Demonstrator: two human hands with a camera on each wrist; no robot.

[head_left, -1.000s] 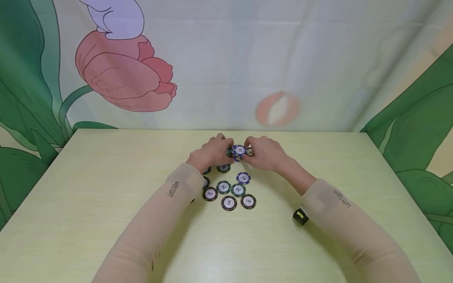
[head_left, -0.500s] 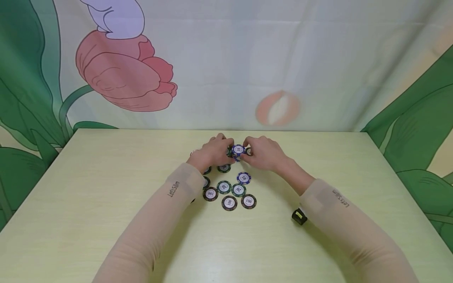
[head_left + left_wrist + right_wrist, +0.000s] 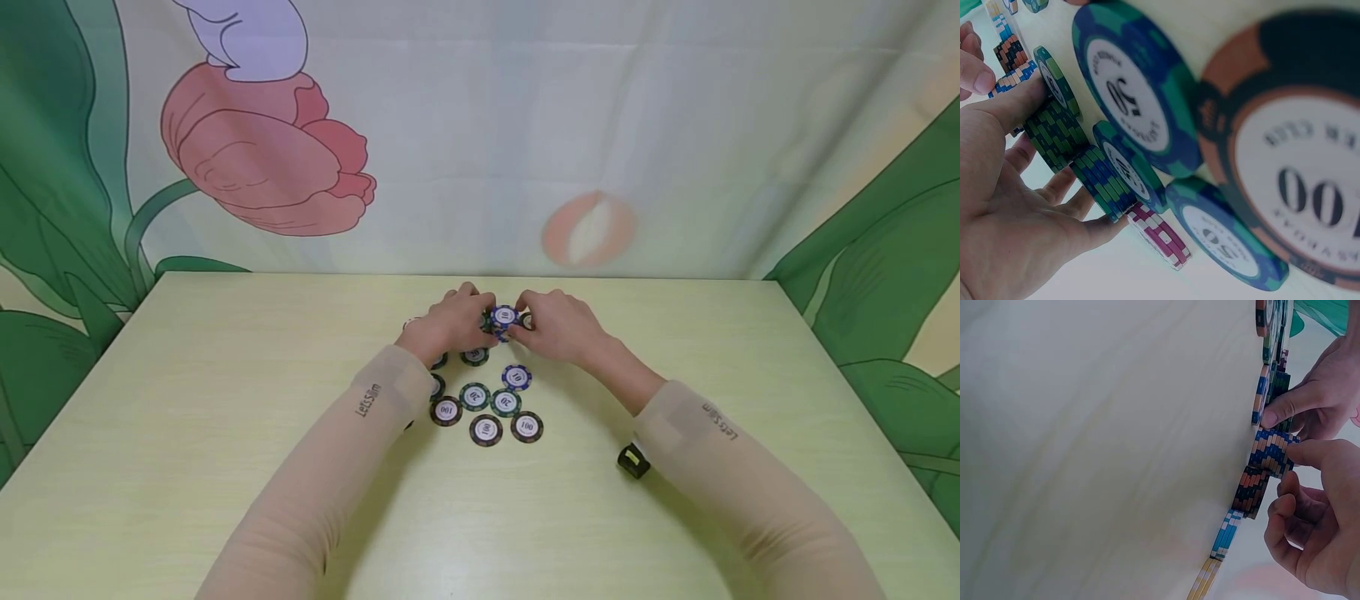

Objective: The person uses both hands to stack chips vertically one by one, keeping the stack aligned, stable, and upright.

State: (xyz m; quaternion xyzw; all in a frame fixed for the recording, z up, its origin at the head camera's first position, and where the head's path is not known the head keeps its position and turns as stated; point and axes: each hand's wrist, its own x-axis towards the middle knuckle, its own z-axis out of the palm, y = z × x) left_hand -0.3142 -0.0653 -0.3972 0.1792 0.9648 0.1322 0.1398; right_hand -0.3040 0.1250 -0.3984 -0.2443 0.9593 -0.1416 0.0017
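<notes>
In the head view a stack of blue poker chips (image 3: 505, 317), its top chip marked 10, stands between both hands. My right hand (image 3: 561, 325) pinches this stack between thumb and forefinger; its other fingers curl beneath in the right wrist view. My left hand (image 3: 455, 321) bends round a stack of green poker chips (image 3: 1057, 134), thumb on the near side, fingers behind, thumb tip right at the blue stack. Beside it in the left wrist view stand a blue-green stack (image 3: 1102, 181) and a short magenta-and-white stack (image 3: 1159, 236).
Loose chips lie nearer: a blue 10 chip (image 3: 516, 377), a green 20 chip (image 3: 475, 397) and a dark 100 chip (image 3: 486, 430) among several. The right wrist view shows black-orange (image 3: 1250, 490), light blue (image 3: 1227, 534) and yellow (image 3: 1204, 579) stacks in line. A printed curtain (image 3: 465, 125) hangs behind.
The top of the blue stack has shifted slightly left, and its number has turned a little. My right hand and forearm have moved slightly left; my left hand keeps its place.
</notes>
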